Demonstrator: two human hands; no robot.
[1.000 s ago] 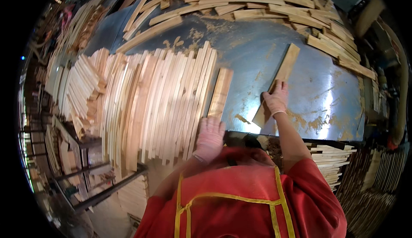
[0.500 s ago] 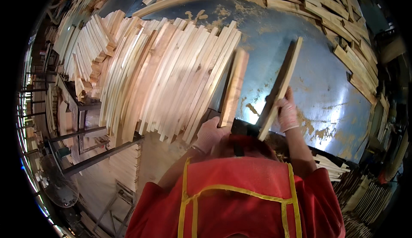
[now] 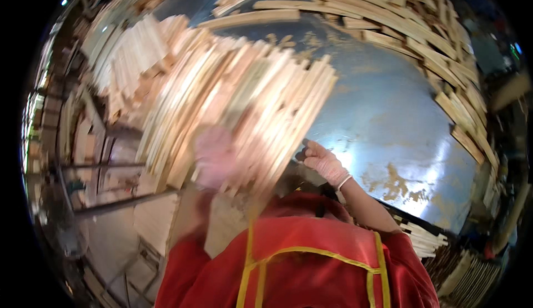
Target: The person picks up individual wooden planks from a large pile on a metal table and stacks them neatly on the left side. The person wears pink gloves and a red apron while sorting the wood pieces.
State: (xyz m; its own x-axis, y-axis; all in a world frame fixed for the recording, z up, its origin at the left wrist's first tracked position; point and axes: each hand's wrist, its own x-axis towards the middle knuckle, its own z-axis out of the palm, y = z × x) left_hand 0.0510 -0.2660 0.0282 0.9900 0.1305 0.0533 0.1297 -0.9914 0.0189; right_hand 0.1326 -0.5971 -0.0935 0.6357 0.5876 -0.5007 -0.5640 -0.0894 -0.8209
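A row of pale wooden strips [image 3: 272, 97] lies side by side on the bluish metal table [image 3: 383, 114]. My left hand [image 3: 215, 155], in a pale glove, is over the near part of this row; motion blur hides its fingers and whether it holds anything. Just off the row's right edge is my right hand [image 3: 326, 162], gloved too, its fingers partly bent and apart. No strip shows in it. The fingertips look dark.
Loose wooden boards [image 3: 383, 39] are heaped along the table's far and right edges. Another stack of strips [image 3: 139, 50] stands at the left, beyond a metal frame [image 3: 119, 202]. Sawdust patches [image 3: 397, 183] lie on the table. More strips [image 3: 422, 238] are stacked low at the right.
The two strips that were in my hands are no longer in them. My left hand has moved left over the row, and my right hand has come left toward the row's edge.
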